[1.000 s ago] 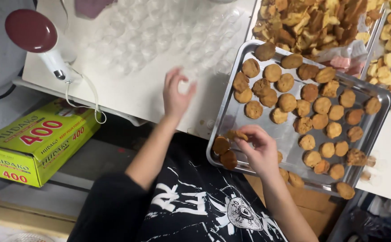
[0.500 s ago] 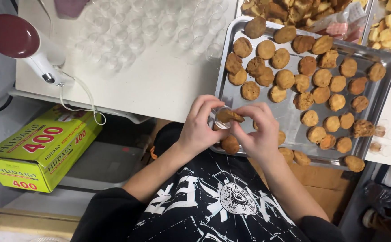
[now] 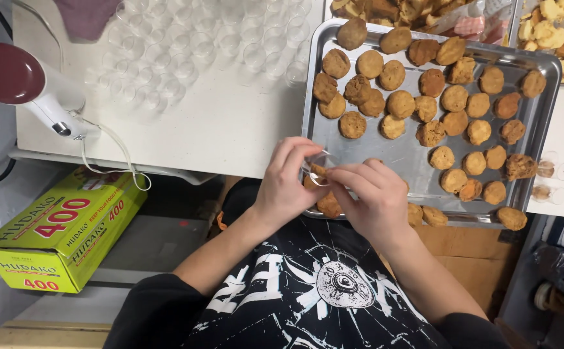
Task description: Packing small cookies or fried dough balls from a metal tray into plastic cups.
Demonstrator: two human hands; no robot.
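My left hand (image 3: 286, 184) holds a small clear plastic cup (image 3: 319, 163) at the near left corner of a metal baking tray (image 3: 417, 167). My right hand (image 3: 370, 196) pinches a small brown cookie piece (image 3: 319, 171) and presses it into that cup. The two hands touch over the tray's near edge. Several round brown cookies (image 3: 401, 103) lie spread across the tray, and a few sit by my hands at the near rim.
Several empty clear cups (image 3: 185, 48) stand on the white table (image 3: 224, 126) to the left. A white and dark-red appliance (image 3: 33, 87) with a cord lies at the far left. A yellow-green box (image 3: 62, 229) sits below. Trays of broken cookies (image 3: 424, 13) stand behind.
My left hand came back from the white table with a cup and met my right hand at the tray's near corner. My right hand brought a cookie piece to the cup.
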